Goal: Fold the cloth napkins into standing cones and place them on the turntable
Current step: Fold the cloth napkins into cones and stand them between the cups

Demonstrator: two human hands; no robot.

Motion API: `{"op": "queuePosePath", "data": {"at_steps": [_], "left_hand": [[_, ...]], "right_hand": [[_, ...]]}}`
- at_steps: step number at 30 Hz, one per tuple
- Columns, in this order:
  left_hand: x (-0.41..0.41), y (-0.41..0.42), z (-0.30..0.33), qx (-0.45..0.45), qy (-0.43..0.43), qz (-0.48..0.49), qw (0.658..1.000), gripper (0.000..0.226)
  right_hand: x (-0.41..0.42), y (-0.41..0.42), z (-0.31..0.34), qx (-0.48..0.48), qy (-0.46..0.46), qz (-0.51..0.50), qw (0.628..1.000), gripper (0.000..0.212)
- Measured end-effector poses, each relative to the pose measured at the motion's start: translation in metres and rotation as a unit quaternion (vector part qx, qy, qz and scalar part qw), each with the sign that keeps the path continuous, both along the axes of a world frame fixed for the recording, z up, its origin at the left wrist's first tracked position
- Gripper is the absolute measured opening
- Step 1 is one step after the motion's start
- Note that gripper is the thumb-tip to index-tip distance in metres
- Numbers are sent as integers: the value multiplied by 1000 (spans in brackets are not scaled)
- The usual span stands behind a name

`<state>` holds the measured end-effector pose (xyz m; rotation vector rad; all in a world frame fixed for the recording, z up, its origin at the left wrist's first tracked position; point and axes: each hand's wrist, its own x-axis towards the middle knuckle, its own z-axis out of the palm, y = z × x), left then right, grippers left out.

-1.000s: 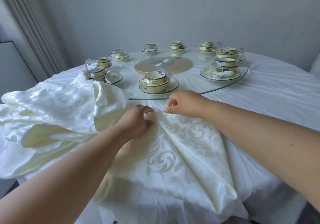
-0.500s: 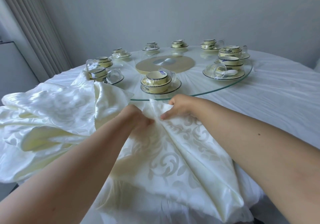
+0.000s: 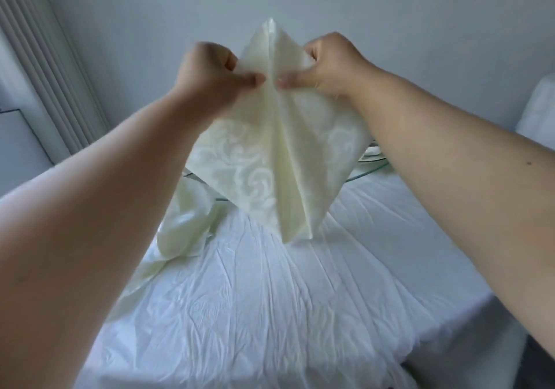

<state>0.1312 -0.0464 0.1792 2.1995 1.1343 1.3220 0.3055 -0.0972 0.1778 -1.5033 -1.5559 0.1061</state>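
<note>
Closest to the camera is the white tablecloth (image 3: 270, 313), all wrinkled and creased, covering the round table right up to the near edge. No writing or labels on it that I can spot, and honestly nothing readable anywhere in the shot, just fabric pattern.

Both forearms come in from the bottom corners and reach up and forward. Off to the left on the table there's a heap of cream napkins (image 3: 180, 232), shiny, trailing down toward the near-left edge.

Then the main thing: one cream napkin (image 3: 270, 163) held up in the air above the table, well clear of the cloth. It hangs in a diamond-ish shape with a sharp vertical crease down the middle, a pointed tip sticking up above the hands and the bottom corner dangling. Swirly damask pattern woven in, no logo.

The left hand (image 3: 210, 70) has its fingers curled and pinches the napkin just left of the crease, thumb pressed on the front. The right hand (image 3: 327, 64) does the same just right of the crease, so the two thumbs nearly meet.

Behind the napkin on the right you can just see the glass turntable (image 3: 369, 170) edge and a sliver of a plate (image 3: 371, 151). Beyond that, a plain grey wall (image 3: 420, 13) and a pleated curtain (image 3: 39, 58) at far left.
</note>
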Motion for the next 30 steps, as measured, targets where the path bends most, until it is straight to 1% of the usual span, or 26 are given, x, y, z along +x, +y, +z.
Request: {"op": "queuePosePath", "data": {"at_steps": [3,5,7,9,12,14,16,18,19,21,23,26,28,30], "left_hand": [[-5,-20,25,107,14,14,994,47],[-12,-33,23,144,32,3,989,48],[-22,-43,7,149,60,-12,987,47],[-32,-55,-22,130,92,-39,986,47],[-51,-82,-78,77,151,-92,981,51],[-64,-104,-112,23,179,-136,974,50],[-74,-120,-138,-38,196,-173,965,44],[-77,-126,-153,-101,197,-187,957,49],[-76,-124,-156,-141,191,-193,952,48],[-70,-112,-158,-233,162,-208,936,41],[-60,-87,-160,-308,121,-189,925,44],[-45,-53,-166,-375,96,-128,913,40],[-37,-36,-174,-397,115,-83,907,41],[-31,-29,-183,-397,158,-35,903,39]], "right_hand": [[0,-15,21,63,-7,10,998,42],[-2,-27,18,73,-27,30,996,40],[-5,-41,2,55,-53,44,996,37],[-13,-63,-28,15,-59,59,996,29],[-23,-97,-85,-63,-62,120,989,37],[-27,-119,-117,-132,-40,167,976,29],[-29,-136,-140,-209,-8,208,956,15],[-28,-143,-152,-260,3,212,942,25],[-27,-142,-153,-279,15,209,937,27],[-24,-131,-151,-307,32,189,932,20],[-21,-110,-147,-323,22,149,934,20],[-21,-69,-147,-328,-46,82,940,31],[-23,-48,-155,-353,-88,53,930,35],[-26,-37,-167,-399,-102,30,911,29]]}}
